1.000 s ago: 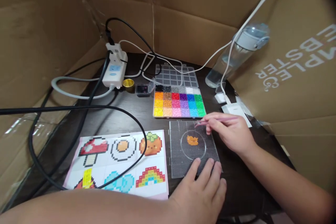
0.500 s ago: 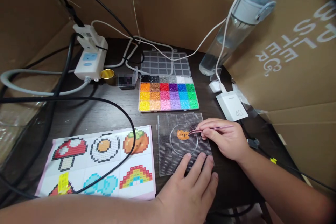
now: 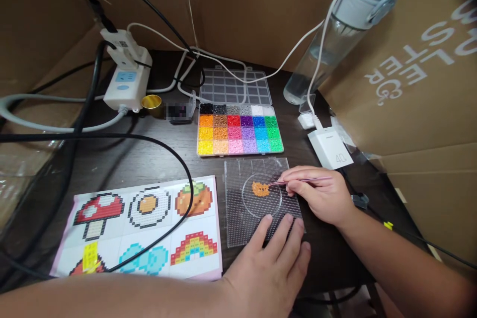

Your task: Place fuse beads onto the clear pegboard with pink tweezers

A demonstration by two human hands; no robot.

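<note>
Pink tweezers are pinched between the thumb and fingers of my right hand. Their tips touch or hover at the right edge of a small patch of orange beads; whether a bead is between them is too small to tell. The patch lies inside a circle marked on the clear pegboard. Fingers spread, my left hand rests on the board's lower edge. Just beyond the board stands an open bead box with many colours sorted in compartments.
A pattern sheet lies to the left, with a black cable looping over it. Behind are a power strip, a gold tin and a small dark box. A water bottle and white charger stand at right.
The tweezers' arms look closer together than before, with the tips still at the patch's right edge. The view has shifted slightly. My left hand stays in place.
</note>
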